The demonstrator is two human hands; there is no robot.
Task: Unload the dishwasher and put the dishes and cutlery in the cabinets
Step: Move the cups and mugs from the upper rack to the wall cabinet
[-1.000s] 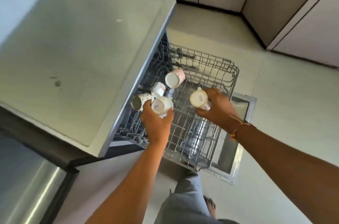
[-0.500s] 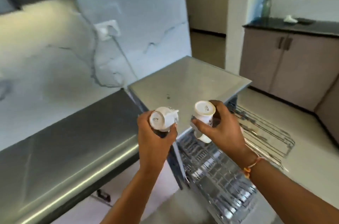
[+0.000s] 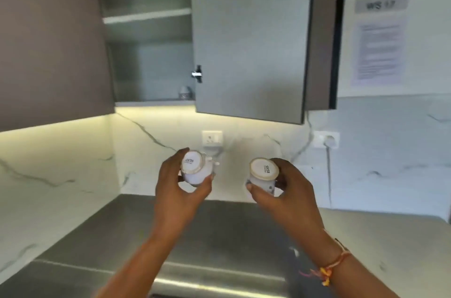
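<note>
My left hand grips a white cup with its base turned towards me. A second white cup, base also towards me, is held in my right hand. Both hands are raised side by side above the steel counter. Above them hangs an open wall cabinet with its door swung out to the right. Its shelves show, and a small object stands on the bottom shelf. The dishwasher is out of view.
A marble backsplash runs behind the counter, with a socket between my hands and another socket to the right. A closed brown cabinet is at the left. A printed notice hangs on the right wall.
My view has swung up from the dishwasher rack to the wall cabinet. Both hands lifted a cup each out of the rack and carried them up over the counter.
</note>
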